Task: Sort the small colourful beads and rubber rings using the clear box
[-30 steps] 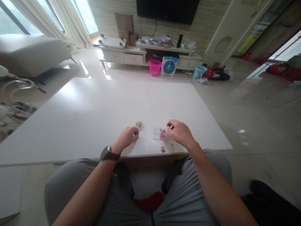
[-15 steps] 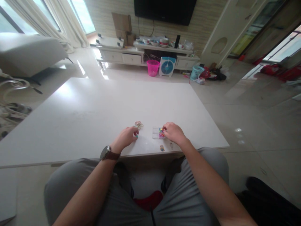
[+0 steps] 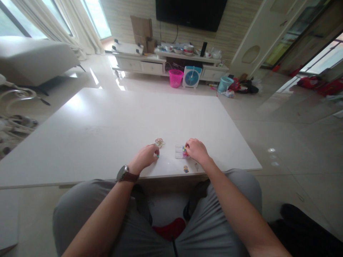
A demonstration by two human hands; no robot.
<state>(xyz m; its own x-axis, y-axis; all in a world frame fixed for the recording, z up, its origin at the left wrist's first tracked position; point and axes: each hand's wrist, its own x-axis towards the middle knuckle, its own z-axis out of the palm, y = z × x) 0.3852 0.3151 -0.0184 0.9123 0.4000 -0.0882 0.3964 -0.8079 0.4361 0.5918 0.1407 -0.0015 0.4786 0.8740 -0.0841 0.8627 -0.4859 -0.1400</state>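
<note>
A white table [image 3: 150, 114] spreads beneath both hands' fingers; well beyond them hangs a black television [image 3: 191, 14], its bezel mark too small to read. The right hand [image 3: 197, 149] covers one end of a clear divided box [image 3: 178, 151], hiding its long axis; its curled fingers reach the colourful beads [image 3: 184, 154] inside, grip unclear. Just beyond the left hand's [image 3: 147, 155] fingers lies looped cord [image 3: 160, 142]; they pinch a teal piece [image 3: 158, 156].

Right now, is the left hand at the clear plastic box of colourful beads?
No, the right hand is at that box, the left hand well apart.
</note>
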